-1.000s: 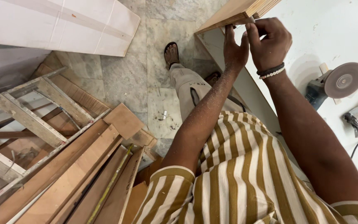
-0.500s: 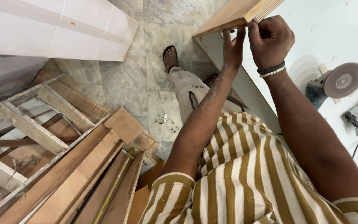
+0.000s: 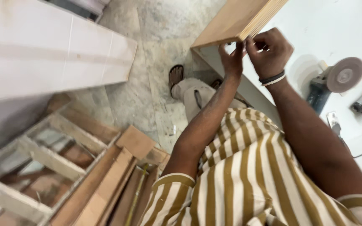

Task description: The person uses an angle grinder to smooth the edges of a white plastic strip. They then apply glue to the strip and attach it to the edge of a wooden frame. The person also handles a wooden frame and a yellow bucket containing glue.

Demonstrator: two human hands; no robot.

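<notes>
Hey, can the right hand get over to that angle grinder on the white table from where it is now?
Probably yes. The right hand is at the wooden board's edge, and the angle grinder lies to its right on the white table, with only bare tabletop between them.

wooden board (image 3: 235, 23) | light brown, flat face, pale layered edge | tilted, raised off the white bench | top centre of frame | both hands at its lower edge

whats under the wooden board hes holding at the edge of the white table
Under the wooden board lies the white table, with grey stone floor past its edge. The left hand and right hand grip the board's edge and cover its underside there.
</notes>
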